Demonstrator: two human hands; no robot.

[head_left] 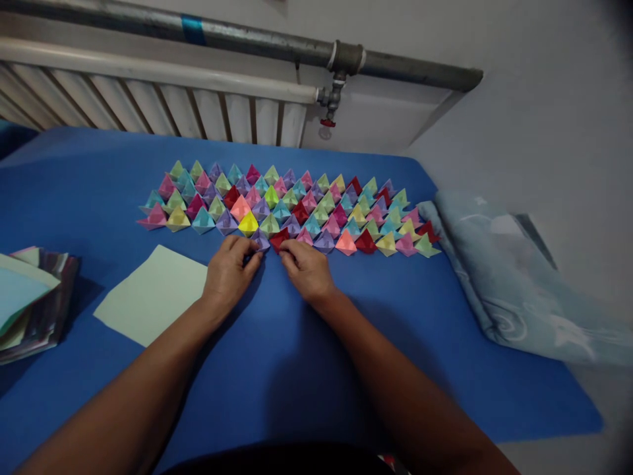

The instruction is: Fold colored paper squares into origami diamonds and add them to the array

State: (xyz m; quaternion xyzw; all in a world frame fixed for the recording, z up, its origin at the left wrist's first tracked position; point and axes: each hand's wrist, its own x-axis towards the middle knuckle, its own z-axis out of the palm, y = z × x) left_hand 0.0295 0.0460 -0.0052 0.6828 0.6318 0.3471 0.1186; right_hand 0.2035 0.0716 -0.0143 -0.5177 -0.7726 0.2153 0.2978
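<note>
Rows of small folded paper boats (300, 212) in many colours stand close together across the blue surface. At the front row, my left hand (228, 269) pinches the left end of a purple paper boat (262, 241). Just right of it, my right hand (309, 269) has its thumb and fingertips closed at a dark red paper boat (279, 239); the fingers partly cover it. A yellow paper boat (248, 223) stands behind the purple one. Beside my left wrist lies a flat pale green paper sheet (151, 293), partly hidden by the forearm.
A stack of coloured paper (30, 303) sits at the left edge. On the right lies a folded grey-blue cloth (504, 284) over the blue surface (316, 389). Behind are a white radiator (188, 112), a metal pipe (267, 43) and a red-handled valve (328, 123).
</note>
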